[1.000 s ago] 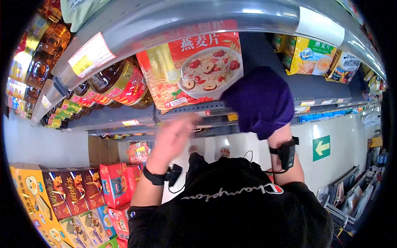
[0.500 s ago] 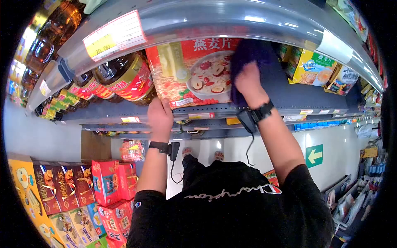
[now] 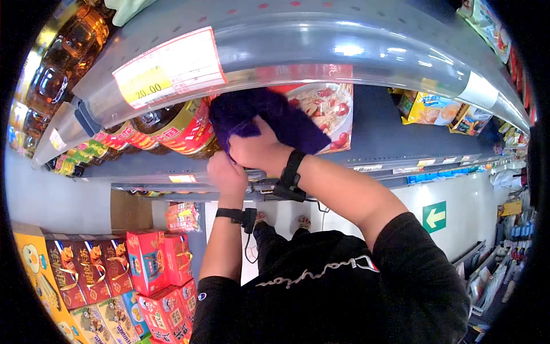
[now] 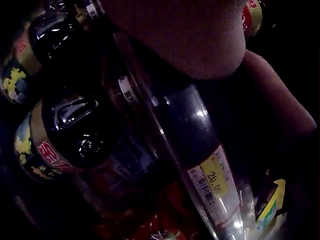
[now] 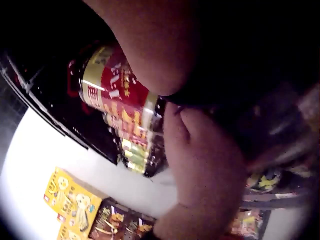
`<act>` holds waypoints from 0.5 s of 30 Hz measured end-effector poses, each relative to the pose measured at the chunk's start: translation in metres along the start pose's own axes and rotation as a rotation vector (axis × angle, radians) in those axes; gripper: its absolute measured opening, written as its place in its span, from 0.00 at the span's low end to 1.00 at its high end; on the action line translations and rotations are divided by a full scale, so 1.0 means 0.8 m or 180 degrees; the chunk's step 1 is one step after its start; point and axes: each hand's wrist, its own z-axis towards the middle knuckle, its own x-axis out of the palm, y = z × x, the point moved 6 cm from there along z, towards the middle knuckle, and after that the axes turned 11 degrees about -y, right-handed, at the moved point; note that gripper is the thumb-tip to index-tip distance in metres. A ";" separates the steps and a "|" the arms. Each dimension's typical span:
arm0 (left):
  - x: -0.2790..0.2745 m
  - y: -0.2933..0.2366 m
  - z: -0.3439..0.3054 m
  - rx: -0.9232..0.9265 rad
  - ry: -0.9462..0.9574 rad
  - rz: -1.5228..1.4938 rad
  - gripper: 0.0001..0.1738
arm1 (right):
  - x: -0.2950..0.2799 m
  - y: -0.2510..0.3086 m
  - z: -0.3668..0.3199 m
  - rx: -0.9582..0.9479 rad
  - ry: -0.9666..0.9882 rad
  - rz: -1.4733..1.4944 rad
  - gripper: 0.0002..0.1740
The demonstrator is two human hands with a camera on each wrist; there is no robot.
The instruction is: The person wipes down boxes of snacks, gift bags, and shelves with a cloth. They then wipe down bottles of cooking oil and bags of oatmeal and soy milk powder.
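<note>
In the head view my right hand [image 3: 259,148] holds a bunched dark purple cloth [image 3: 289,117] against the front of a red oatmeal bag [image 3: 338,112] on the shelf. The cloth covers most of the bag's left and middle; its right part with the pictured bowl shows. My left hand [image 3: 228,174] grips the bag at its lower left corner, just below the right hand, its fingertips mostly hidden. The right wrist view shows the left hand [image 5: 205,157] with thumb and fingers curled close together, near the right hand [image 5: 155,45]. The left wrist view is dark.
Large oil bottles [image 3: 177,129] stand left of the bag. A clear shelf-edge strip [image 3: 344,49] with a price label [image 3: 172,69] crosses above the hands. Yellow packets [image 3: 432,106] lie farther right on the shelf. Stacked gift boxes [image 3: 91,269] stand at lower left.
My right hand has carried the cloth leftward across the bag from its right side. The left hand has risen to the bag's lower left corner, and the hands now meet there.
</note>
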 end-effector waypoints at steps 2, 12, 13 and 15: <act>-0.001 -0.002 0.000 -0.0024 0.0009 0.0084 0.10 | -0.044 -0.065 0.027 0.1109 0.0743 0.2675 0.13; -0.004 -0.007 0.000 0.0079 0.0010 0.0042 0.14 | -0.080 -0.276 0.063 0.1880 -0.0732 0.1746 0.21; -0.005 -0.007 0.001 0.0108 -0.0005 0.0032 0.15 | -0.087 -0.288 0.051 0.1879 -0.0735 0.1755 0.21; -0.005 -0.007 0.001 0.0108 0.0018 0.0032 0.15 | -0.097 -0.310 0.025 0.1842 -0.0512 0.1203 0.21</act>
